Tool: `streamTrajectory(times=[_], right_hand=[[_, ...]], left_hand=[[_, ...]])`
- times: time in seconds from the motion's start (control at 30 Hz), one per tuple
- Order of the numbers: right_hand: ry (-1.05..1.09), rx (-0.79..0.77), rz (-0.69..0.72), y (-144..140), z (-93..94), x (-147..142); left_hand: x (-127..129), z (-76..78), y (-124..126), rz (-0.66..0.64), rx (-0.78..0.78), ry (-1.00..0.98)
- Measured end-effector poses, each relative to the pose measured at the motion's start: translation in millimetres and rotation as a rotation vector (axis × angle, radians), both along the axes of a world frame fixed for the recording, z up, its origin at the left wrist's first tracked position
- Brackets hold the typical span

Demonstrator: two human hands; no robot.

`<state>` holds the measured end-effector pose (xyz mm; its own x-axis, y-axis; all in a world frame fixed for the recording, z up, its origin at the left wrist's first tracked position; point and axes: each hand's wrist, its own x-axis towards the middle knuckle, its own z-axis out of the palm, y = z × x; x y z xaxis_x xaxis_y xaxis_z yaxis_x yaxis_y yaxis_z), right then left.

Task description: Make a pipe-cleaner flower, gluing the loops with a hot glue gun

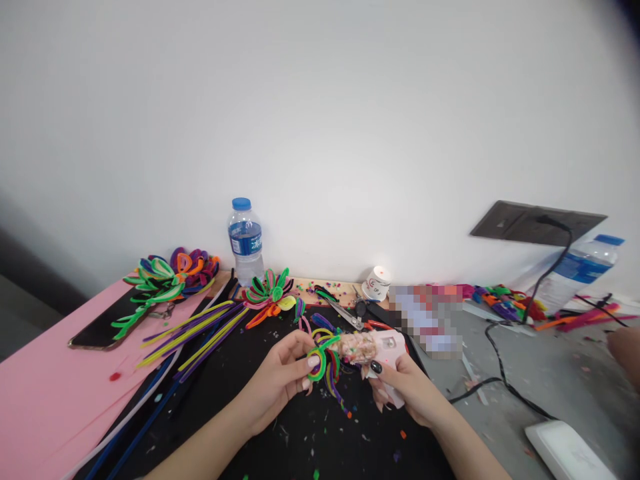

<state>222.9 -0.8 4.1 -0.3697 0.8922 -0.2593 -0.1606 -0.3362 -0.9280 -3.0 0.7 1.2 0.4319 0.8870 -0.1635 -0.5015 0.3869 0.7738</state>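
Head view shows the left hand (pixel 281 373) pinching a bundle of multicoloured fuzzy stems (pixel 317 371) between thumb and fingers, while the right hand (pixel 410 387) grasps a pale pink device (pixel 393 345); whether device and bundle touch is unclear. Both are above the black mat (pixel 270 447). Beyond the left hand, a fuzzy flower (pixel 274 295) lies near a water bottle (pixel 245 241).

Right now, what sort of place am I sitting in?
Probably a craft workspace: yellow and purple fuzzy stems lie in a loose bunch, a many-coloured looped flower sits nearby, and small coloured scraps litter the black mat.
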Motion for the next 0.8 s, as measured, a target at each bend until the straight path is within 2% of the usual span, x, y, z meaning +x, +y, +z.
streamTrajectory(times=[0.8], right_hand=[[-0.001, 0.006, -0.034, 0.0, -1.6, 1.9]], left_hand=[[-0.1, 3.7, -1.1, 0.006, -0.011, 0.012]])
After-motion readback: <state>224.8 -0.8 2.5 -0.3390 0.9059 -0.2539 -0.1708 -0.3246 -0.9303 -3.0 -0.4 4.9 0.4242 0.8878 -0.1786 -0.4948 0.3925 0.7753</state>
